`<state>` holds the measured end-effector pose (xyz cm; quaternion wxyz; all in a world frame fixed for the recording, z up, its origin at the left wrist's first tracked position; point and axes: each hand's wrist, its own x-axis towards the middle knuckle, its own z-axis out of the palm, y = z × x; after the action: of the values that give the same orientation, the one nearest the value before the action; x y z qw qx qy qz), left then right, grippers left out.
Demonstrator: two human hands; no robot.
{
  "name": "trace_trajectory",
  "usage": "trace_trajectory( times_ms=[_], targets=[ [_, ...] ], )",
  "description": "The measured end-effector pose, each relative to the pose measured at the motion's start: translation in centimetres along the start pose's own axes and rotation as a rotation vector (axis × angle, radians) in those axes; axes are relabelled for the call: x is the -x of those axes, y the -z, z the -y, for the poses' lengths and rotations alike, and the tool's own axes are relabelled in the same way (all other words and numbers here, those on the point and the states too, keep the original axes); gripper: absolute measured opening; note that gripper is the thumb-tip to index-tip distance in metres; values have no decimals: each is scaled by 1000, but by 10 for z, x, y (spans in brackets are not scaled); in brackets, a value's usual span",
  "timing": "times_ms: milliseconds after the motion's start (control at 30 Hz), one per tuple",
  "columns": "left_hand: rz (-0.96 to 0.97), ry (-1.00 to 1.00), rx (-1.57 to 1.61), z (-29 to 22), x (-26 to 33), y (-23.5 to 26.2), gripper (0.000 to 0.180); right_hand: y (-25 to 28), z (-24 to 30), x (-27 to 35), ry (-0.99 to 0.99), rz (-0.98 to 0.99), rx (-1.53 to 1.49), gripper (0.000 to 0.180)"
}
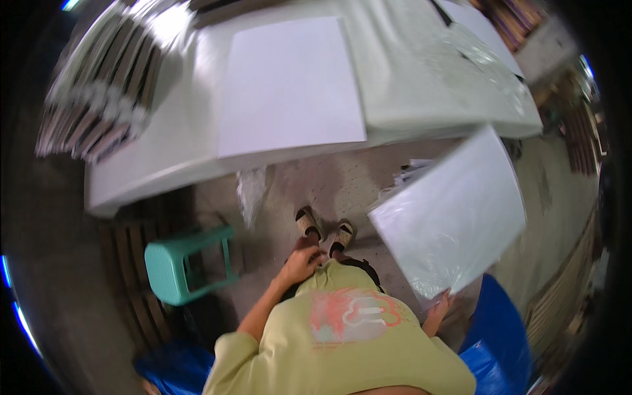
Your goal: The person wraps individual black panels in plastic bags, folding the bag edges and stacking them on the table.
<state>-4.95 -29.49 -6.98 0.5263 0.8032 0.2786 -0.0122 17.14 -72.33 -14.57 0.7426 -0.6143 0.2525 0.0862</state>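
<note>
One wrapped white panel [454,217] hangs tilted off the table [164,164] edge, pinched at its bottom corner by my right hand [440,308]; left hand [299,263] loose, empty; better support it beneath with both hands.

Tilted, seemingly plastic-wrapped white panel [453,214]

white sheet [289,85] on pale table [151,164], up-left of the right hand | stacked boards [99,99] at far left | teal stool [181,260] left of the left hand | blue tarp [500,342] beside the right hand
</note>
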Motion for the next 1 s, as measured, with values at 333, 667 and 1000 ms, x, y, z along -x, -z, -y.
trace_trajectory(
  times_ms=[333, 667, 1000],
  targets=[
    [-16, 463, 17, 128, 63, 7, 31, 26, -47, -132, -244, -150, 337, 56],
    [-417, 1083, 142, 263, 151, -22, 55, -158, -145, 2, 784, 533, 1570, 48],
    [-595, 1282, 174, 341, 222, -21, 75, -483, -569, 234, 968, 2148, 1854, 58]
  ],
)
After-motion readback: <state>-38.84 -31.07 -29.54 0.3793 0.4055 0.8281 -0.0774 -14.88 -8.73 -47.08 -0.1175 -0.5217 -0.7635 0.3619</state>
